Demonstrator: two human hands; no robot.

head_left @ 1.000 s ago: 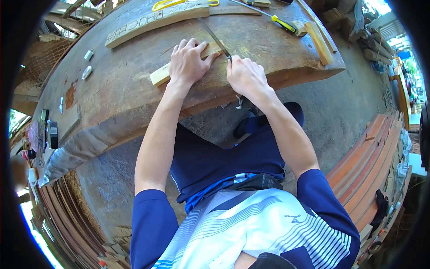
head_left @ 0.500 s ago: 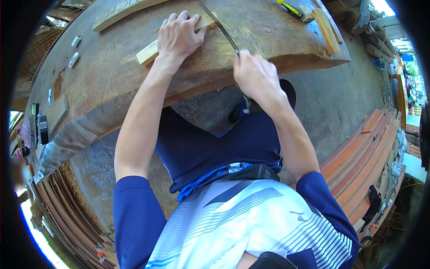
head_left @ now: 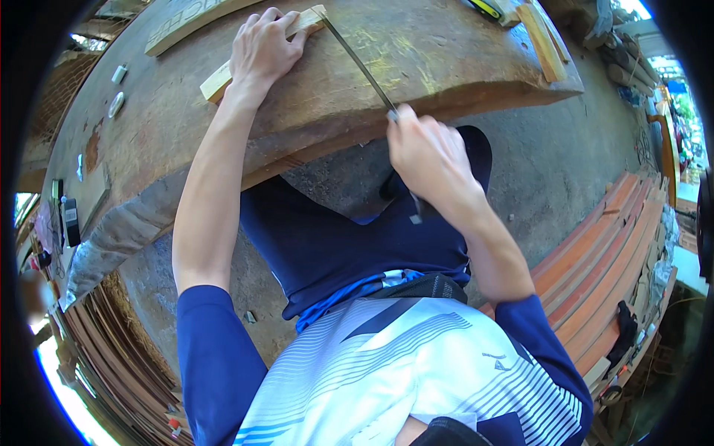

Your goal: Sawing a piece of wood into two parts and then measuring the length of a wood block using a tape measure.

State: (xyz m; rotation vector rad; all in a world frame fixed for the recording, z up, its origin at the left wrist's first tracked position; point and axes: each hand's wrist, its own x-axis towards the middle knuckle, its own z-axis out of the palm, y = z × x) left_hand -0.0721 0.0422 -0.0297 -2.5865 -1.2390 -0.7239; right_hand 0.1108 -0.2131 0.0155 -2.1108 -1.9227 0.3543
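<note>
My left hand (head_left: 264,48) grips a pale wooden stick (head_left: 216,82) against the top of a thick, worn wooden workbench (head_left: 149,126). In my right hand (head_left: 430,156), closed and slightly blurred by motion, is a long, thin metal blade-like tool (head_left: 357,63). Its far tip lies at the right end of the stick, beside my left fingers, and the blade runs diagonally back to my fist. A metal end of it shows below my hand, over my legs.
Along the bench's back lies a longer carved board (head_left: 186,26); at its right, a yellow-black handled tool (head_left: 483,9) and wood offcuts (head_left: 543,44). Small items (head_left: 117,74) and a black box (head_left: 71,221) sit at left. Reddish planks (head_left: 595,253) are stacked to my lower right.
My right hand has drawn the blade back toward my body, below the bench's front edge. My left hand stays on the stick. The bench appears higher and further left in the view.
</note>
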